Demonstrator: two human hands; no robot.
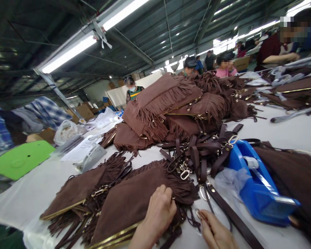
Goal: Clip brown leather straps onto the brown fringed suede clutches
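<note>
Fingers of the left hand (159, 211) curl shut over the fringed edge of the nearest brown suede bag (134, 200), pressing it to the white table (28, 193). The bag's long axis runs from seven o'clock up to one o'clock. The right hand (216, 233), just at four o'clock of the left, pinches a metal clasp (199, 214) on a dark strap (230, 214) trailing toward five o'clock. A second bag (77, 190) lies touching at ten o'clock. At two o'clock a blue tape dispenser (259, 186) crowds the right side; open table lies leftward. Beyond, at twelve, tangled straps (202, 152), then a bag pile (168, 110), then seated workers (225, 65).
</note>
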